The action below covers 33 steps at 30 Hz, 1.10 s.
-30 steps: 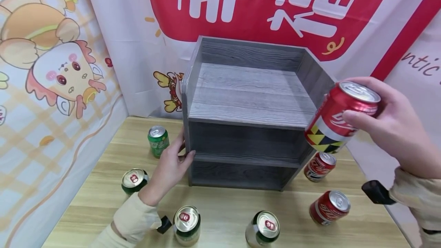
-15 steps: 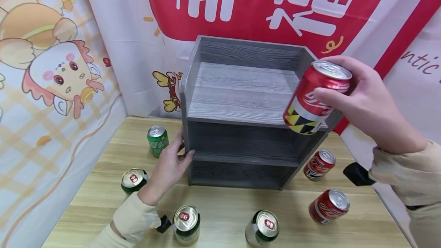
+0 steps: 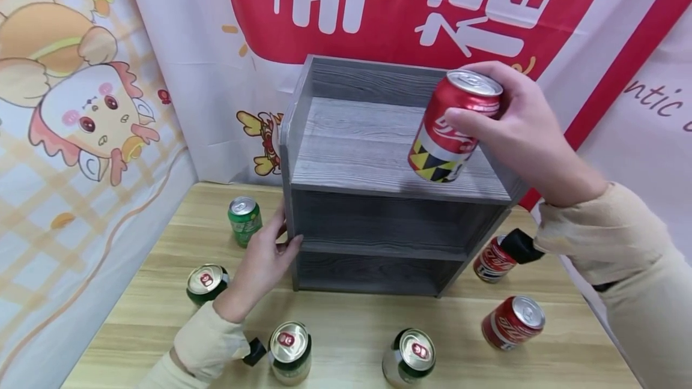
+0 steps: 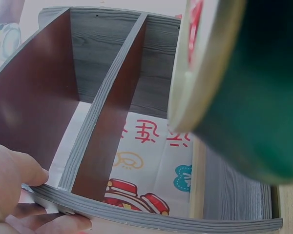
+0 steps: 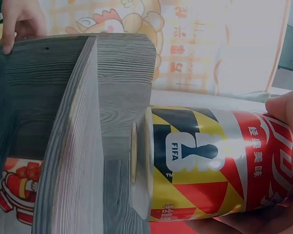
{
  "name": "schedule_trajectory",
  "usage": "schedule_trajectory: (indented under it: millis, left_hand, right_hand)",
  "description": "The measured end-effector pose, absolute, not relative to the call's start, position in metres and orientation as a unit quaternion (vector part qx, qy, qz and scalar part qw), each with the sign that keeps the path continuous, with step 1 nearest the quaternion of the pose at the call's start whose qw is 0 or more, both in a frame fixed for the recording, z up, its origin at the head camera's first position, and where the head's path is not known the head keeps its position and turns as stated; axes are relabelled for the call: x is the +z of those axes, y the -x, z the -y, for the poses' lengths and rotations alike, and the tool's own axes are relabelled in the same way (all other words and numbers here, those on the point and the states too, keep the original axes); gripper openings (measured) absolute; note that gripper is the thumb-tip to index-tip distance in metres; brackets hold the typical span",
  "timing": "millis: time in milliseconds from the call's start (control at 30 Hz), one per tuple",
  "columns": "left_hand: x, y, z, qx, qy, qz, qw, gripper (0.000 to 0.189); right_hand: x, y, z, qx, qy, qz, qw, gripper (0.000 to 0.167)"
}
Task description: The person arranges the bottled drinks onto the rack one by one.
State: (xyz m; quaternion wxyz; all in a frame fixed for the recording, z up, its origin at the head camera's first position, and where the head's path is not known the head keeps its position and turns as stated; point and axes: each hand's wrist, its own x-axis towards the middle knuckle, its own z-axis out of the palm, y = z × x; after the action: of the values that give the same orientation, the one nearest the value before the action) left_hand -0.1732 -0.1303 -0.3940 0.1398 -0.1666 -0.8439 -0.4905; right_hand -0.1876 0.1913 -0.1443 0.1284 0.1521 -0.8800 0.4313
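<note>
My right hand grips a red soda can around its upper part, with the thumb across the front. The can is tilted and overlaps the top shelf of a grey wooden shelf unit in the head view. In the right wrist view the can shows a yellow, black and red pattern, its base toward the shelf boards. My left hand holds the unit's left side panel, thumb on the front edge and fingers behind it. The left wrist view shows the thumb on that edge.
A green can stands left of the unit. Gold-topped cans and another gold-topped can stand in front. Two red cans are at the right, one partly behind the black wrist camera. A printed cloth hangs behind.
My right hand has carried the red soda can left and slightly up, from beside the unit's right side to over its top shelf. My left hand stays on the side panel.
</note>
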Motion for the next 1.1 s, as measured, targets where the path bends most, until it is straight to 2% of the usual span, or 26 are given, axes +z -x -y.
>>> schedule_trajectory:
  millis: [233,1100]
  left_hand:
    - [-0.392,0.173,0.131,-0.488,0.175,0.844,0.138,0.081]
    - [-0.391,0.167,0.129,-0.477,0.179,0.845,0.162,0.078]
  right_hand:
    - [-0.143,0.195,-0.173,0.415,-0.17,0.885,0.127,0.064]
    - [-0.147,0.221,-0.113,0.463,-0.226,0.855,0.066,0.058]
